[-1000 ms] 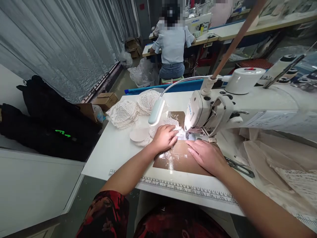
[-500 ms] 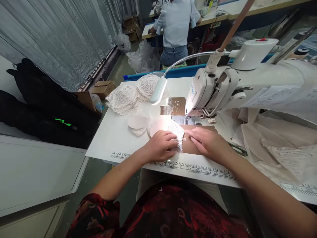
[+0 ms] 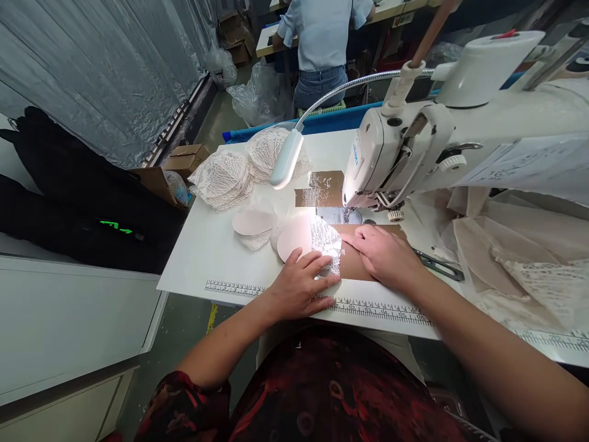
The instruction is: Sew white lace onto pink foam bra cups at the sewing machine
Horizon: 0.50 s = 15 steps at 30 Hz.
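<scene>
A pale round cup pad (image 3: 294,238) lies on the table with a white lace piece (image 3: 326,240) along its right side. My left hand (image 3: 301,285) rests at their near edge, fingers spread and touching the lace. At the lace's right edge is my right hand (image 3: 384,253), one finger stretched toward it and the others curled in over a brown board (image 3: 354,270). Whether anything is inside those curled fingers is hidden. Just beyond stands the sewing machine's needle area (image 3: 348,215). Another pale pad (image 3: 253,222) sits on lace to the left.
Stacked lace cups (image 3: 223,180) stand at the table's far left. A lamp (image 3: 288,158) hangs over the work. Beige fabric (image 3: 488,245) and a dark thread snipper (image 3: 439,265) lie right. A ruler strip (image 3: 377,310) follows the front edge. A person (image 3: 322,43) sits beyond.
My left hand has drawn back toward me and spread its fingers, uncovering more of the pad and lace. My right hand's fingers have curled in. The view has shifted slightly.
</scene>
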Available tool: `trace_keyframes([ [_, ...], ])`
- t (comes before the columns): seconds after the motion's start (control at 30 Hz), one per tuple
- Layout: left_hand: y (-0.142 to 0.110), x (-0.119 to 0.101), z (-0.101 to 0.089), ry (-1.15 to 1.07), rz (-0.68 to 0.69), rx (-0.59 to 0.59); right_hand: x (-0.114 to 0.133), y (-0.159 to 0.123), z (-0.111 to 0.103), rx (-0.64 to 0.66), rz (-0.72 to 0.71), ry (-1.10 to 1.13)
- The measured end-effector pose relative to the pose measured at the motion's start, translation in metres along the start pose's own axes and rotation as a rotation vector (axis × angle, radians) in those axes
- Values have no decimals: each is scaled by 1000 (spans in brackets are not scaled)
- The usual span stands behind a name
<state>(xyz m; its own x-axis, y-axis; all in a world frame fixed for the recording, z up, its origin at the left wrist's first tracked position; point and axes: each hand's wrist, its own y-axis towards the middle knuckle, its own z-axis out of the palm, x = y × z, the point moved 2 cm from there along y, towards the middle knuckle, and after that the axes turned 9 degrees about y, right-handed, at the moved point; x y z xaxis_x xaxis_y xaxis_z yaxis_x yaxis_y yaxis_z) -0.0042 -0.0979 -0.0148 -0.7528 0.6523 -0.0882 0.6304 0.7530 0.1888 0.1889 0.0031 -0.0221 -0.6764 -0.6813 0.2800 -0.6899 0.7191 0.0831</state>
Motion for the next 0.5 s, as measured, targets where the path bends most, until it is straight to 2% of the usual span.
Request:
trace_keyframes([
  [0.07, -1, 2, -7, -61, 30, -17, -8, -7, -9, -3, 22, 43],
  [0.13, -1, 7, -18, -141, 21, -85, -18, -20, -22, -36, 57, 46],
  [0.23, 0, 26, -37, -244, -99, -227, -31, -47, -37, -35, 139, -69],
  [0.3, 6, 42, -45, -284, -231, -271, -37, -62, -39, 1, 174, -137],
  [0.37, 15, 61, -48, -299, -380, -242, -41, -71, -35, 52, 185, -191],
  [0.5, 38, 92, -38, -373, -601, -35, -46, -72, -22, 67, 170, -248],
])
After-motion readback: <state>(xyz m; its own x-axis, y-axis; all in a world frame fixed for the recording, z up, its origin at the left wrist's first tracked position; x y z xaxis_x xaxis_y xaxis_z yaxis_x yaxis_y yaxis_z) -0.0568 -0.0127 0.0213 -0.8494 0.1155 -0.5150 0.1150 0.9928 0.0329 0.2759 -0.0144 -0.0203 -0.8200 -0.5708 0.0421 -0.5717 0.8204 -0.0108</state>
